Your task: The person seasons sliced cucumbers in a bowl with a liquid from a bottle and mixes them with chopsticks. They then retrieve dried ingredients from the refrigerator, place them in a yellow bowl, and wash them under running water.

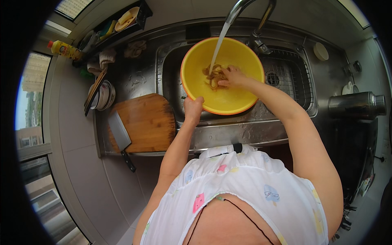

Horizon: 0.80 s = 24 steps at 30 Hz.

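A large yellow plastic basin [211, 101] with an orange outer rim sits over the double-bowl stainless steel sink [175, 70]. My left hand [193, 109] grips its near-left rim, thumb on top. Inside, my right hand [235, 77] has its fingers spread against a small heap of brown, sliced-looking food [214, 78]; I cannot tell exactly what it is. Water [218, 47] runs from the curved chrome faucet [242, 7] onto that heap. The right fingertips touch the pieces, and part of the heap lies hidden beneath them.
Left of the sink lies a wooden cutting board [147, 122] with a cleaver [120, 130], its handle jutting past the counter edge. Beyond stand stacked bowls [105, 96] and chopsticks [95, 90]. A wire rack [288, 73] lines the right bowl. A metal thermos [352, 105] is at far right.
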Each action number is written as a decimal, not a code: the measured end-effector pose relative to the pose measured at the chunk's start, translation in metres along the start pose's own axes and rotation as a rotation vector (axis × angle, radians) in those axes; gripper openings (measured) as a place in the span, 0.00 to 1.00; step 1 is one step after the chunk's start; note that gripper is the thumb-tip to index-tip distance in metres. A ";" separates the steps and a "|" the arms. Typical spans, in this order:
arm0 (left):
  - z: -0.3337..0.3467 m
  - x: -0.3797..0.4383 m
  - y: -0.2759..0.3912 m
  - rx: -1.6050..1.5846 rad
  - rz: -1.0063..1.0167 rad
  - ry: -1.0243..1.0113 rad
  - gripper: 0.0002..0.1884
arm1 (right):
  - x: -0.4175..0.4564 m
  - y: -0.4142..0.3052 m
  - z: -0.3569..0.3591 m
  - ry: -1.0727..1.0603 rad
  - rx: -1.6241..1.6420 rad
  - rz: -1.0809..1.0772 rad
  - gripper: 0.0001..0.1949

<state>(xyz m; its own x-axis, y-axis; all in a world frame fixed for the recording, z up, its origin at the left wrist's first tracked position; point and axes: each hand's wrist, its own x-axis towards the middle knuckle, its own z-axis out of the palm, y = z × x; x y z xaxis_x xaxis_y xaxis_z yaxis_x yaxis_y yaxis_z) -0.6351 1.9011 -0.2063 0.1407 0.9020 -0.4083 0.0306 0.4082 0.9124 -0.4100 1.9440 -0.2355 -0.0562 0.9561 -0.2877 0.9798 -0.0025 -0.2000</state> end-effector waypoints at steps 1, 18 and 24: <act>0.002 0.000 0.000 -0.005 -0.004 0.007 0.17 | -0.007 0.000 0.013 -0.046 -0.050 -0.008 0.28; -0.003 -0.006 0.002 -0.050 -0.006 -0.019 0.14 | 0.023 -0.014 -0.016 0.258 0.250 0.018 0.31; 0.015 -0.012 0.007 -0.081 0.032 0.025 0.12 | 0.027 -0.055 0.040 0.518 0.315 -0.069 0.31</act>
<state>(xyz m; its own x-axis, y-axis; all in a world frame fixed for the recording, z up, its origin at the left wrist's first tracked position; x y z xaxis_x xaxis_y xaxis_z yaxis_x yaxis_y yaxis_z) -0.6216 1.8913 -0.1946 0.1152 0.9175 -0.3807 -0.0537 0.3884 0.9199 -0.4732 1.9582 -0.2692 0.0606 0.9751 0.2134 0.8690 0.0537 -0.4919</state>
